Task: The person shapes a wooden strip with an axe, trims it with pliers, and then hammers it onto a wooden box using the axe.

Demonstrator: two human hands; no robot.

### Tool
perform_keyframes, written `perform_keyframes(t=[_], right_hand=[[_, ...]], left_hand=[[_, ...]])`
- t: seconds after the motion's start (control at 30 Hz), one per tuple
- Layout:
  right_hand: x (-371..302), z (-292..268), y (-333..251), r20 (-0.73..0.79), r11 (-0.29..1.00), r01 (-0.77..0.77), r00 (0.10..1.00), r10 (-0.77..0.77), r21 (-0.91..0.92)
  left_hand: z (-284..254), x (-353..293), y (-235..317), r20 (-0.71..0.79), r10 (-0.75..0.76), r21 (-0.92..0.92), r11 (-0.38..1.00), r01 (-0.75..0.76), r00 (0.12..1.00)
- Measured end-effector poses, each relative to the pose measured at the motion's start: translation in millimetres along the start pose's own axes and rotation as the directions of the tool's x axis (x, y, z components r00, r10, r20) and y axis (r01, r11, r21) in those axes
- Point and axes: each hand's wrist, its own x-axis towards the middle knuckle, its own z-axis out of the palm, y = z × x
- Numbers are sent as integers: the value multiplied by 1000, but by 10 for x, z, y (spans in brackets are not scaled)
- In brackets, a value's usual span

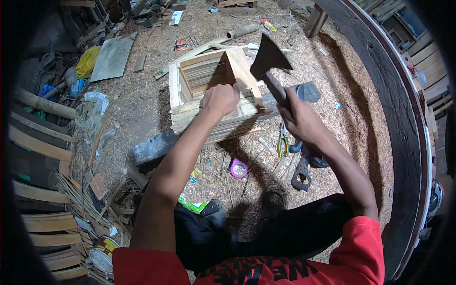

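Note:
My right hand (301, 116) is wrapped round the handle of a hatchet (270, 58). Its broad dark blade is raised above the right side of a stack of pale wooden frames (242, 66). The frames lie one on another like an open box. On the near side of this stack, my left hand (221, 99) is closed over the top edge, its fingertips hidden. Beneath the stack runs a thick squared timber (154, 147), its ends showing at left and right.
Between the stack and my feet lie pliers (283, 146), a purple tape measure (238, 168) and a handsaw (301, 176). Wood shavings cover the ground. A long dark board (380, 80) curves along the right. Curved wooden pieces (45, 192) and a bucket (102, 254) stand at left.

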Motion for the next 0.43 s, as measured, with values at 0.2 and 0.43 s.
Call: perform_keyframes(t=[0.2,0.43], right_hand=[[-32,171,32,65,999,-34,997,31,39],[18,120,-84,-247,994,67,968,-43,86]], left_hand=[[-24,-15,-28,1,-14,5,1000,14,1000],[29,7,-78,-48,0,-38,999,-2,999]])
